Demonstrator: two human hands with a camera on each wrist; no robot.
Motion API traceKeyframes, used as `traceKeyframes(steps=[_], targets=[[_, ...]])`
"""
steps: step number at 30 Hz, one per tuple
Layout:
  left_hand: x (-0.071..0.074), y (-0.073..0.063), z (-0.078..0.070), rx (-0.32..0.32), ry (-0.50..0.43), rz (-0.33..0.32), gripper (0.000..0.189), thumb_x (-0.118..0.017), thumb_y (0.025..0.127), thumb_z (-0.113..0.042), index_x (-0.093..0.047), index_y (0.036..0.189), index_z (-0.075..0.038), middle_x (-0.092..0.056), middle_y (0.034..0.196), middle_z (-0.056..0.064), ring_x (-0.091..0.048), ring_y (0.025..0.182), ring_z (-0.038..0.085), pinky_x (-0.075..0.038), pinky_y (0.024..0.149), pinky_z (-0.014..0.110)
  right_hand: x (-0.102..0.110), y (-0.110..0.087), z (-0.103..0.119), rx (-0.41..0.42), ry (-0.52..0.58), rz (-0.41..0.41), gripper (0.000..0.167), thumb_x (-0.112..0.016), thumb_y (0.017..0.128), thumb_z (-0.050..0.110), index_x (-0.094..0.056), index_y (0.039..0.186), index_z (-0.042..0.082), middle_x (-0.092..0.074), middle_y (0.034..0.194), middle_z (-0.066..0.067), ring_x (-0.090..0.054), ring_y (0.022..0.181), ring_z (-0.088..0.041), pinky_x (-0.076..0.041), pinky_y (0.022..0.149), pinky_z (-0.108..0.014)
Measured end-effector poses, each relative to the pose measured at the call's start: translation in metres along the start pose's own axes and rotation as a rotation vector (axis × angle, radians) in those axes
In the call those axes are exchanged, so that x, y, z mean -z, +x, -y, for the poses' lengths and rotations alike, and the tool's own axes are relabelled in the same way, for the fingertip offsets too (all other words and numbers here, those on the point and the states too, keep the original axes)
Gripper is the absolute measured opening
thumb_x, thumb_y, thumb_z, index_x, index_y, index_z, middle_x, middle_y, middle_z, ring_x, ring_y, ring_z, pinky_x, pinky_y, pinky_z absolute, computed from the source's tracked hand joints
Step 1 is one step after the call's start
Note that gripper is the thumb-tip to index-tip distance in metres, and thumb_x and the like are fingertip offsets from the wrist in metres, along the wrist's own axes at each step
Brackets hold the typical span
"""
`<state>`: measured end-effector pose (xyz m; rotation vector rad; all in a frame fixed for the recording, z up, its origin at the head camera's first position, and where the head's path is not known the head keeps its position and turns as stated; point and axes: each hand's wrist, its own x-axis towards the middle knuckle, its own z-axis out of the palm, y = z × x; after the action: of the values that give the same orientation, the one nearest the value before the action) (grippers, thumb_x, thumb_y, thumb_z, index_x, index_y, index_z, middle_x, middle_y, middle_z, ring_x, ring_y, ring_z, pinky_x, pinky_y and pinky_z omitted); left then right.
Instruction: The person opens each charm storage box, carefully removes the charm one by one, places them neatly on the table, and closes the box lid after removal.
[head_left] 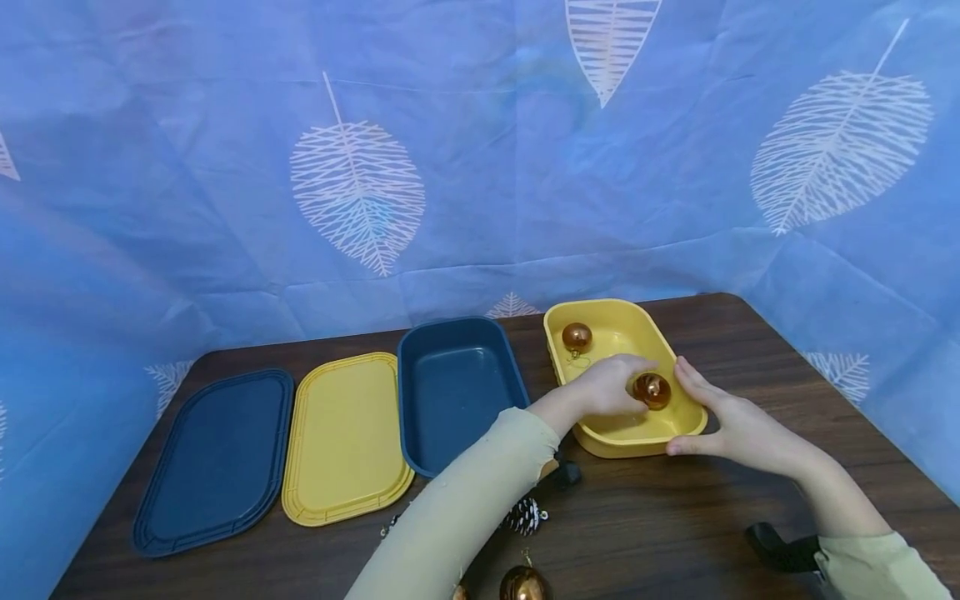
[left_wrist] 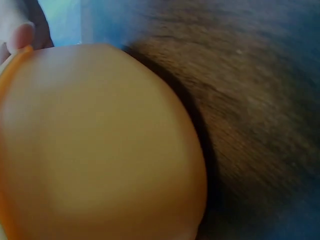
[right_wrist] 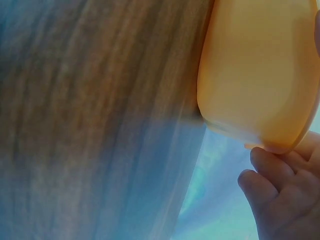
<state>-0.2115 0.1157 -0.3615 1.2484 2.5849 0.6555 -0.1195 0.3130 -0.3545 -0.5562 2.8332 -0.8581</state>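
Left hand (head_left: 609, 385) pinches a glossy ball (head_left: 652, 390) inside the roomy plastic bin (head_left: 617, 340), right hand (head_left: 742, 429) spread wide along its rim (head_left: 666, 342).

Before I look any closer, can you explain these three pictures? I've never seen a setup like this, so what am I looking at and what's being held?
There is no machine here, just a person's bare left hand and right hand. The wide picture comes from a camera worn on the head, looking forward and down. The other two come from cameras on the wrists; each shows the outside of the yellow box and the table up close.

From left to right on the table are a blue lid, a yellow lid, a blue box and the yellow box. Nearer the person are a pinecone and a shiny ball.

The left hand reaches into the yellow box and grips a second ball; a third ball lies toward the far end. The right hand holds that box at its near right corner.
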Motion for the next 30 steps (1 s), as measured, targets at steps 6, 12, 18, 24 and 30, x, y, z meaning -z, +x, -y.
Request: traceKeyframes(steps=[6,12,18,24,30], targets=[[-0.0014,0.0031,-0.0026,-0.023,0.027,0.023,0.071,-0.073,0.086,-0.024,-0.039,0.147,-0.011,-0.042,0.146,-0.003,-0.035,0.133,0.005,-0.022,0.104,0.011,0.0014,-0.0013,0.0,-0.003,-0.004,-0.003,0.105,-0.074,0.082,0.039,-0.004,0.153,0.009,0.002,0.158,-0.011,-0.019,0.132,-0.054,-0.029,0.093,-0.069],[-0.003,0.0033,-0.0003,-0.021,0.002,-0.003,0.058,-0.075,0.083,-0.019,-0.053,0.137,-0.01,-0.056,0.132,-0.003,-0.049,0.12,0.004,-0.032,0.095,0.008,0.0001,0.0003,0.0004,0.005,-0.01,-0.002,0.105,-0.074,0.081,0.04,-0.005,0.153,0.007,0.001,0.158,-0.012,-0.02,0.133,-0.054,-0.03,0.094,-0.068],[-0.0034,0.0043,-0.0014,-0.013,0.033,0.021,0.058,-0.074,0.085,-0.023,-0.053,0.137,-0.011,-0.06,0.125,-0.004,-0.053,0.104,0.003,-0.036,0.082,0.008,-0.0003,0.0006,0.0007,0.002,0.002,0.004,0.105,-0.074,0.082,0.04,-0.005,0.153,0.007,0.003,0.158,-0.011,-0.019,0.133,-0.054,-0.029,0.094,-0.068],[-0.0035,0.0025,-0.0051,-0.023,0.08,0.011,0.04,-0.073,0.087,-0.024,-0.063,0.124,-0.013,-0.061,0.112,-0.006,-0.048,0.091,0.004,-0.036,0.074,0.011,0.0011,0.0001,0.0021,-0.009,0.007,0.011,0.104,-0.073,0.082,0.041,-0.005,0.153,0.005,0.004,0.158,-0.011,-0.018,0.133,-0.054,-0.028,0.094,-0.069],[-0.0033,0.0,-0.0076,0.031,0.05,0.008,0.031,-0.076,0.084,-0.026,-0.058,0.105,-0.012,-0.056,0.09,-0.007,-0.047,0.076,0.005,-0.035,0.065,0.012,0.0011,0.0003,0.0023,-0.015,0.005,0.015,0.104,-0.073,0.082,0.042,-0.006,0.152,0.003,0.004,0.158,-0.011,-0.018,0.133,-0.054,-0.028,0.095,-0.068]])
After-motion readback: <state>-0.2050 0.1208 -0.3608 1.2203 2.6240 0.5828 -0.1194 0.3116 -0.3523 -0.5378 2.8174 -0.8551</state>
